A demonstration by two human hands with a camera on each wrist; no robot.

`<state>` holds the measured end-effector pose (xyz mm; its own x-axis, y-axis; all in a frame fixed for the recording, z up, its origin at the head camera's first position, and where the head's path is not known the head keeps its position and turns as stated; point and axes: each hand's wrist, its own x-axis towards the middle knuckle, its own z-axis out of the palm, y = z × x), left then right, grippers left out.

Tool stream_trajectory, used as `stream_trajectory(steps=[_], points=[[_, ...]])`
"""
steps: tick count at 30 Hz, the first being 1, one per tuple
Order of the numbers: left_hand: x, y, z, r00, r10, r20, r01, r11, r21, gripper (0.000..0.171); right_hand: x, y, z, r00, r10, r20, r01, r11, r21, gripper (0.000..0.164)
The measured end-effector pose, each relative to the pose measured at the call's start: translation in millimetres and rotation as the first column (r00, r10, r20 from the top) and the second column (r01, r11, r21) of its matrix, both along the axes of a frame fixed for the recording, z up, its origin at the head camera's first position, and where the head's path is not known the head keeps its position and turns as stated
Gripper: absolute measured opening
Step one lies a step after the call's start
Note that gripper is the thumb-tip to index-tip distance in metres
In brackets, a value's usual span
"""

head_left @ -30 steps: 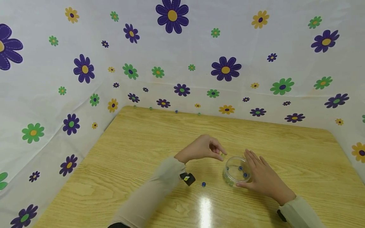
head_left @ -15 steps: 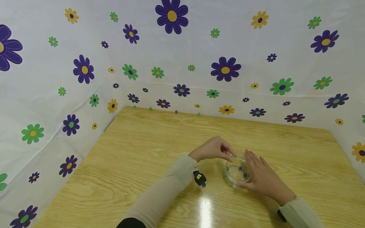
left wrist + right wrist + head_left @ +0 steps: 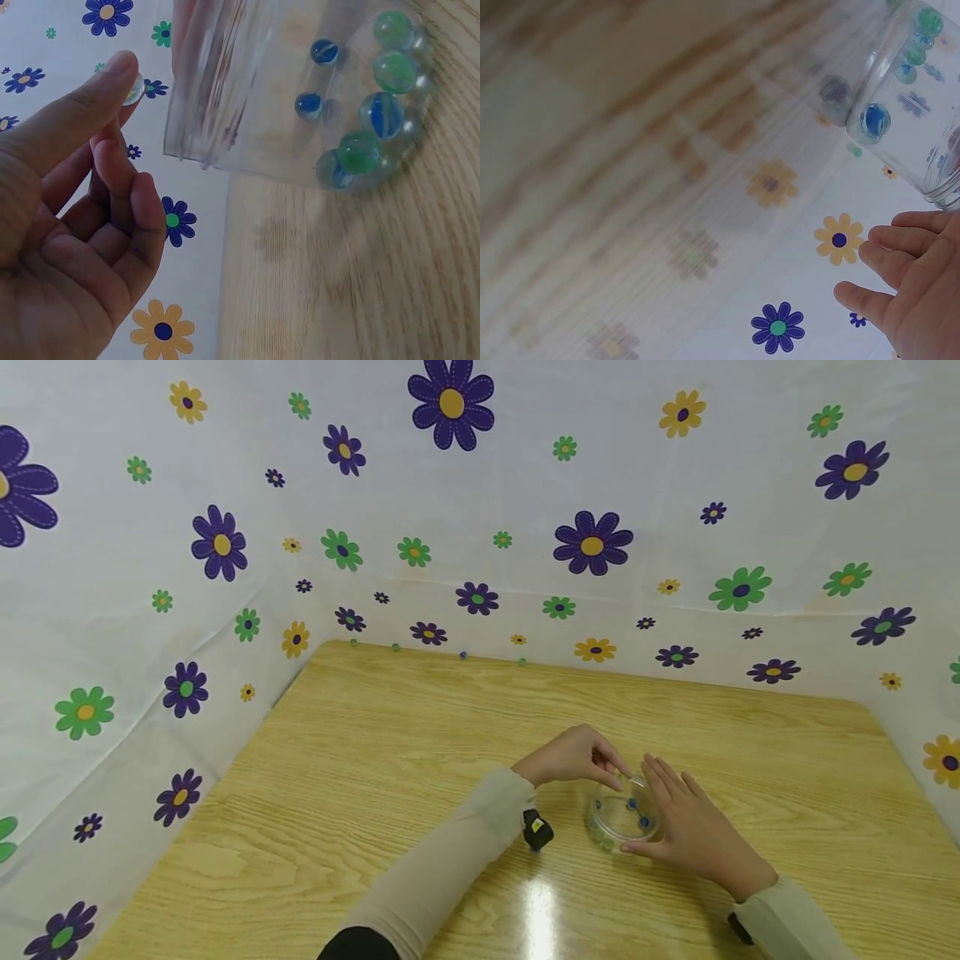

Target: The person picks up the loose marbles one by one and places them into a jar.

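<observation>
My left hand (image 3: 573, 756) is at the near-left rim of a clear round jar (image 3: 595, 827). Thumb and forefinger pinch a clear, greenish glass marble (image 3: 135, 90) beside the jar's mouth. Inside the jar lie several marbles, some blue like this blue marble (image 3: 382, 115) and some green like this green marble (image 3: 395, 71). My right hand (image 3: 693, 831) rests against the jar's right side, its fingers extended and the thumb at the near side. In the right wrist view, the right fingers (image 3: 900, 255) look straight or slightly bent next to the jar.
A loose blue marble (image 3: 535, 849) sits on the wooden table (image 3: 375, 760), partly hidden by the left wrist camera (image 3: 537, 829). Several marbles, including a blue one (image 3: 462, 655), line the table's far edge. Flower-printed cloth (image 3: 480, 510) encloses the back and sides.
My left hand has moved right with the pinched marble, from beside the jar to its rim. The left wrist camera now partly covers the loose blue marble. My right hand has stayed put.
</observation>
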<state>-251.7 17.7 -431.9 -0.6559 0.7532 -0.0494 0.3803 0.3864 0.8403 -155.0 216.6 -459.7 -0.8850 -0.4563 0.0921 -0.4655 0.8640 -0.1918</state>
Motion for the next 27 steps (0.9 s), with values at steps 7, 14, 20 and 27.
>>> stream_trajectory(steps=[7,14,20,27], points=[[-2.2,1.7,-3.6,1.0,0.011,-0.016,-0.011,1.0,-0.008,0.017,-0.4,0.9,-1.7,0.999,0.015,-0.03,-0.015,1.0,0.002,0.112],[-3.4,1.5,-5.0,1.0,0.014,-0.011,-0.014,1.0,-0.013,0.017,0.1,0.6,-0.6,1.0,0.015,-0.026,-0.015,1.0,0.002,0.112],[-2.6,-1.1,-2.5,1.0,0.016,-0.012,-0.016,1.0,-0.008,0.016,-0.3,0.2,0.0,0.999,0.017,-0.027,-0.017,1.0,0.01,0.111],[2.5,-11.8,3.8,1.0,0.025,-0.012,-0.025,1.0,-0.003,0.016,-0.3,0.0,-0.3,1.0,0.011,-0.018,-0.01,1.0,0.009,0.112]])
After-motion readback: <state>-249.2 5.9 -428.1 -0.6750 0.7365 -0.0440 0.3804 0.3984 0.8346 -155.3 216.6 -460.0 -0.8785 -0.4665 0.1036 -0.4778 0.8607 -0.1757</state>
